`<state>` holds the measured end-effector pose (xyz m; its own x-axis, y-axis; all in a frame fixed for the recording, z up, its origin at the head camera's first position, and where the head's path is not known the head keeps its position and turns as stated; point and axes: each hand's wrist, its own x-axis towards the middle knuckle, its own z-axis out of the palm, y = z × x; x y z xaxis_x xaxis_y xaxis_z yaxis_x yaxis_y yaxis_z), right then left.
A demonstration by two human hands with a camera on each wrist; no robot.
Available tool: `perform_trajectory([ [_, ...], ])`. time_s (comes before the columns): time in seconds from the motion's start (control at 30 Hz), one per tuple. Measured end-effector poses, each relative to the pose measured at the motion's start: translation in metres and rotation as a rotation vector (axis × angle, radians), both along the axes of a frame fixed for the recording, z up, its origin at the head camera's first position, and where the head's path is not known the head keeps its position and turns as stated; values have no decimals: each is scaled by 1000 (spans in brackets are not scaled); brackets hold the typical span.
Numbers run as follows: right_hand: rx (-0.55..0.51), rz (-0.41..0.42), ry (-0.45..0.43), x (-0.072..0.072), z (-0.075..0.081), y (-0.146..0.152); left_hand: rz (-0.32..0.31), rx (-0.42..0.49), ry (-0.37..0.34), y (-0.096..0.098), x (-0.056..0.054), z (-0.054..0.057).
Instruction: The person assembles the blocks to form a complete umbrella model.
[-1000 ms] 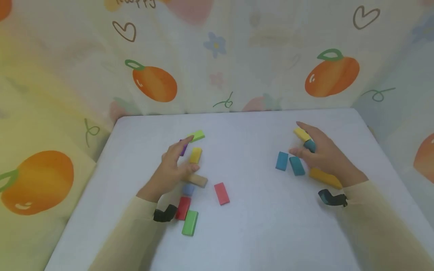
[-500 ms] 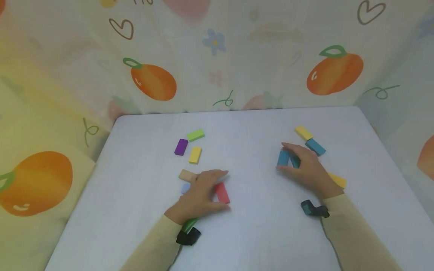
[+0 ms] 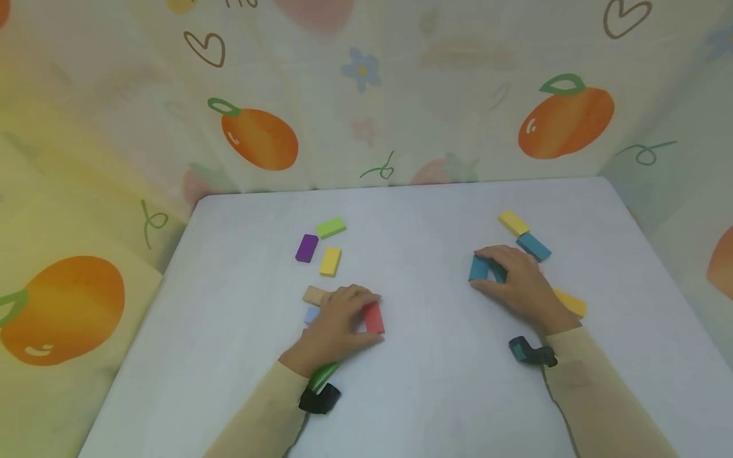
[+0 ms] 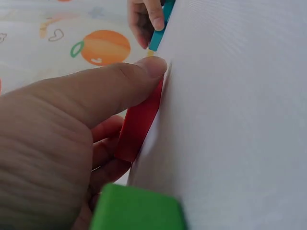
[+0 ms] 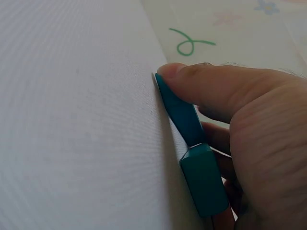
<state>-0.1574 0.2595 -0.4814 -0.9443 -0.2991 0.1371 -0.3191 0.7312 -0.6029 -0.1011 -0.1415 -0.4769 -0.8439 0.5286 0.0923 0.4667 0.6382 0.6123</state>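
Note:
A red block [image 3: 374, 317] lies flat on the white table, pinched by its two short ends between the thumb and fingers of my left hand [image 3: 338, 327]. In the left wrist view the thumb sits on one end of that red block [image 4: 140, 122]. My right hand [image 3: 520, 287] pinches a blue block [image 3: 478, 268] the same way, thumb on its near end. Beside it, within the curve of the hand, lies a teal block [image 3: 498, 272], partly hidden; the right wrist view shows this teal block [image 5: 205, 179] close to the blue one [image 5: 182, 112].
Around the left hand lie a tan block [image 3: 314, 295], a light blue block [image 3: 312, 314] and a green block [image 3: 323, 375], all partly covered. Purple [image 3: 307, 248], yellow [image 3: 330, 262] and lime [image 3: 331, 228] blocks lie beyond. Farther right are several yellow and blue blocks [image 3: 534, 247].
My left hand has come right and nearer, down to the red block, and closed on its ends, shifting it slightly. My right hand has moved left and nearer, onto the blue block.

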Motion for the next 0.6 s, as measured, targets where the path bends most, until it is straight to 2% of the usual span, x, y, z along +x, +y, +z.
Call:
perform_trajectory([
  [0.4, -8, 7, 3, 1, 0, 2, -22, 8, -19, -7, 1, 5],
  [0.6, -3, 7, 15, 0, -2, 1, -1, 23, -20, -12, -1, 7],
])
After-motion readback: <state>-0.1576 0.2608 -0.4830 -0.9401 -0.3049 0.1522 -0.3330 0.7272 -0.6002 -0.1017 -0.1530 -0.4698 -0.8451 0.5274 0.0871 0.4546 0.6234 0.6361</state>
